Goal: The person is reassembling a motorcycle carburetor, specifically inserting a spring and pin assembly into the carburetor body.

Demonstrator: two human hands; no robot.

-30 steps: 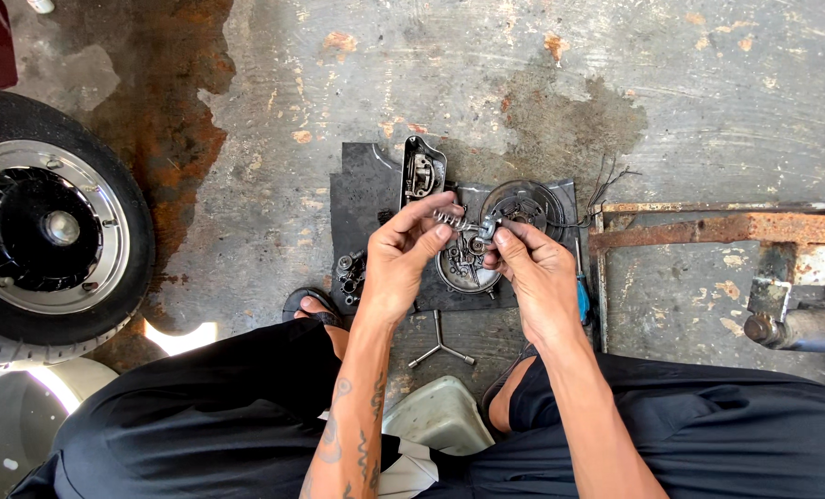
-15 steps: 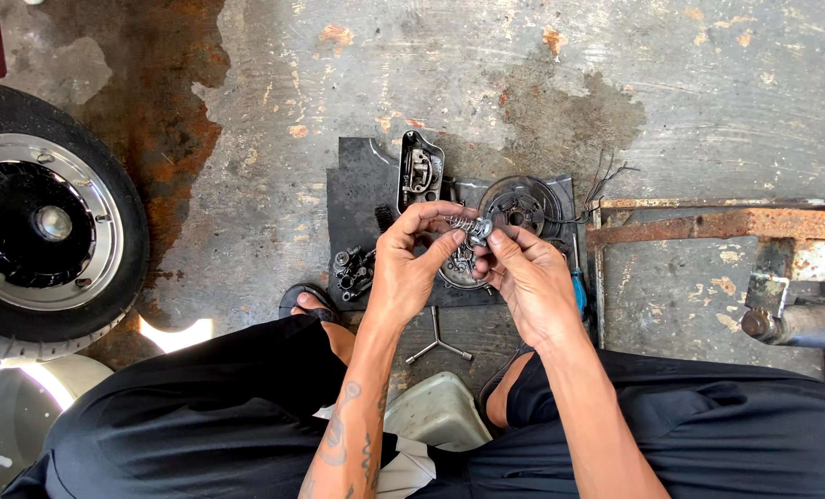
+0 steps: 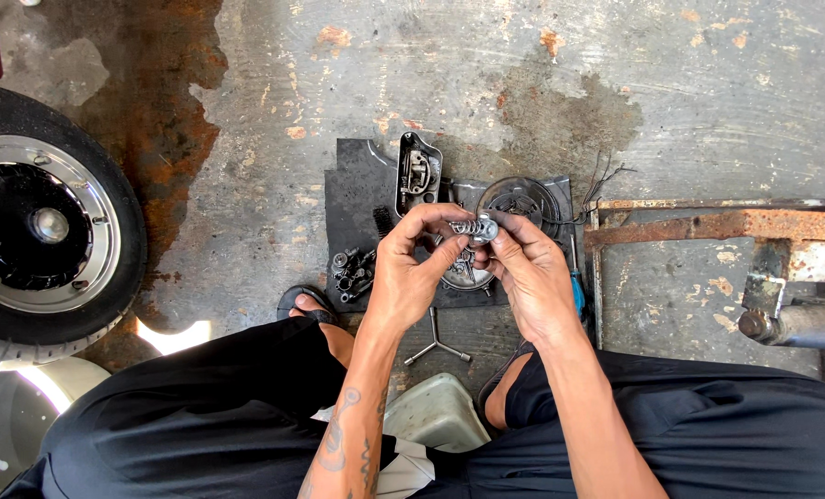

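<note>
1. While both hands are up over the dark mat, a small metal spring (image 3: 465,226) sits between them, joined to a little round shiny piece (image 3: 486,228) at its right end.
2. The left hand (image 3: 412,273) pinches the spring with thumb and fingers curled close around it.
3. The right hand (image 3: 528,277) pinches the round shiny piece, fingers bent in tight too.
4. The two hands are almost touching at the fingertips.
5. Right under the hands lies a round metal part (image 3: 463,273), mostly hidden by them.
6. Just behind the hands rests a dark round part (image 3: 521,199) with a ring shape, and beside it a dark cover piece (image 3: 418,174) lying on its back.
7. All of these lie on a flat black mat (image 3: 357,194) on the gray concrete floor (image 3: 449,65).
8. Near the left hand, on the mat, is a small heap of bolts and bits (image 3: 352,271).
9. Below the hands, a three-armed wrench (image 3: 436,340) lies on the floor.
10. A blue tool handle (image 3: 577,296) pokes out just beside the right wrist.
11. A pale plastic tub (image 3: 436,414) sits between the person's knees, which are in black trousers.
12. Far off to the left is a wheel with a tire (image 3: 43,226).
13. To the right is a rusty metal frame (image 3: 717,225).
</note>
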